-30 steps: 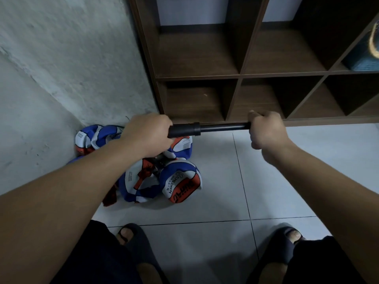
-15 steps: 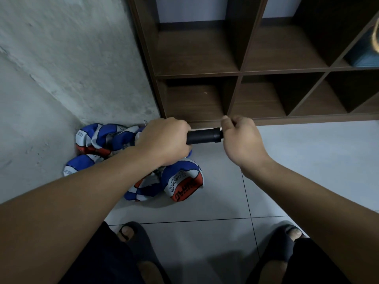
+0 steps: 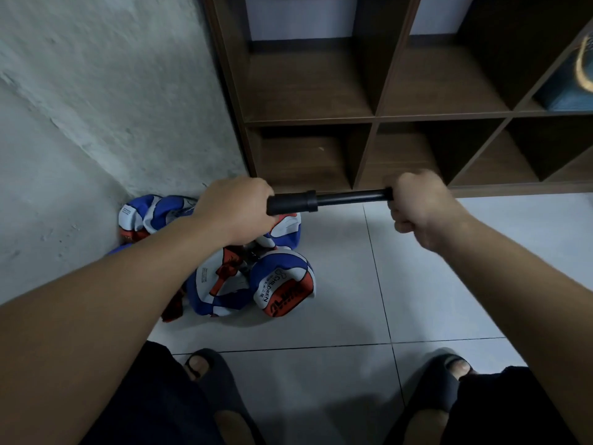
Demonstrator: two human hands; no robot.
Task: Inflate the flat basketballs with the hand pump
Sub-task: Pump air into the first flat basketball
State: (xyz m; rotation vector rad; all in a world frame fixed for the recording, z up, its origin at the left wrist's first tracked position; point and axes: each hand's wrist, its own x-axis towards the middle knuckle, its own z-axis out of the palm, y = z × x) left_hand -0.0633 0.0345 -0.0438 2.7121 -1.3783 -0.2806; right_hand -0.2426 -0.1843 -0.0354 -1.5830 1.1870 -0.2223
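The black hand pump (image 3: 327, 200) is held level out in front of the body, running left to right above the floor (image 3: 433, 284). Its fat barrel is wrapped by the left hand (image 3: 236, 210), fingers curled all the way round, knuckles up, only the barrel's right end and collar poking out. The thinner rod is pulled out a fair way, and its far end is clenched in the right hand (image 3: 417, 203), a tight fist with the thumb side toward the pump, so the handle itself can't be seen. Both forearms are stretched forward and angled inward from the bottom corners, the left one lower and crossing over the balls.

The flat basketballs (image 3: 256, 281), blue, white and orange, are heaped crumpled on the tiles below the left hand, tucked near the corner where the rough grey wall (image 3: 96, 107) meets the dark wooden shelf unit (image 3: 375, 117). Whether the pump is hooked up to any ball can't be told, that bit is hidden under the hand. A blue item (image 3: 568, 91) is parked in a cubby at the right edge. Two dark slippers (image 3: 218, 383) are seen at the bottom.
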